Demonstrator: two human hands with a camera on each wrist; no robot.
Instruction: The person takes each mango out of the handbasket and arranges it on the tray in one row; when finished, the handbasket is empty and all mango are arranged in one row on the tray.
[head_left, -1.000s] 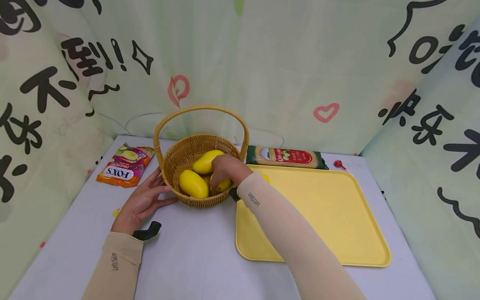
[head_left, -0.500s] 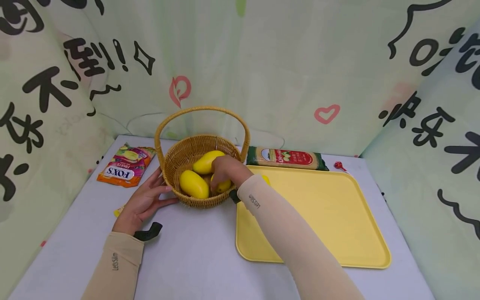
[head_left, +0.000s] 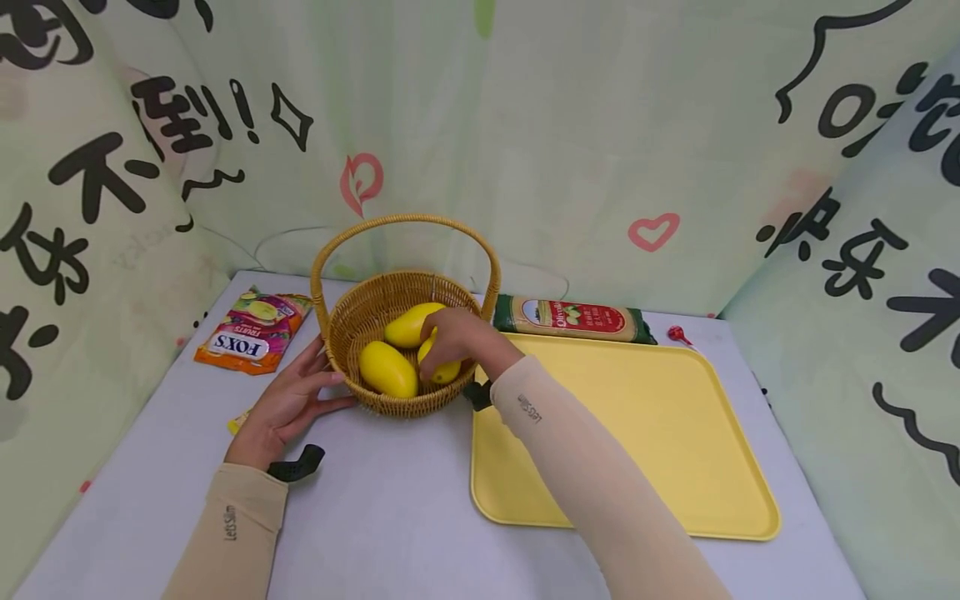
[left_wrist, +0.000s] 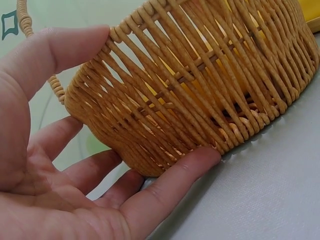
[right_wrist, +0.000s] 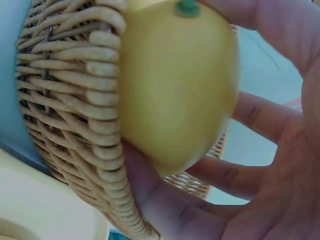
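A wicker basket (head_left: 352, 321) with a tall arched handle stands at the back, left of the middle. Several yellow mangoes sit inside, including a mango (head_left: 388, 369) at the front and another mango (head_left: 411, 327) behind it. My left hand (head_left: 288, 406) rests against the basket's left side, fingers spread; in the left wrist view one digit is at the rim, another along the bottom edge. Inside the basket, my right hand (head_left: 462, 337) grips a third mango (right_wrist: 175, 90) between thumb and fingers. That mango has a green stem spot and shows just over the rim in the right wrist view.
A yellow tray (head_left: 622, 442) lies right of the basket, under my right forearm. Behind it is a green-ended noodle packet (head_left: 573, 318), with a red lollipop (head_left: 679, 334) at its right. A candy bag (head_left: 255, 331) lies left; a small yellow wrapper (head_left: 238, 422) is partly hidden by my left wrist.
My right wrist has shifted slightly right and the gripped mango has risen a little, showing more of itself. My left hand and the basket stay in place.
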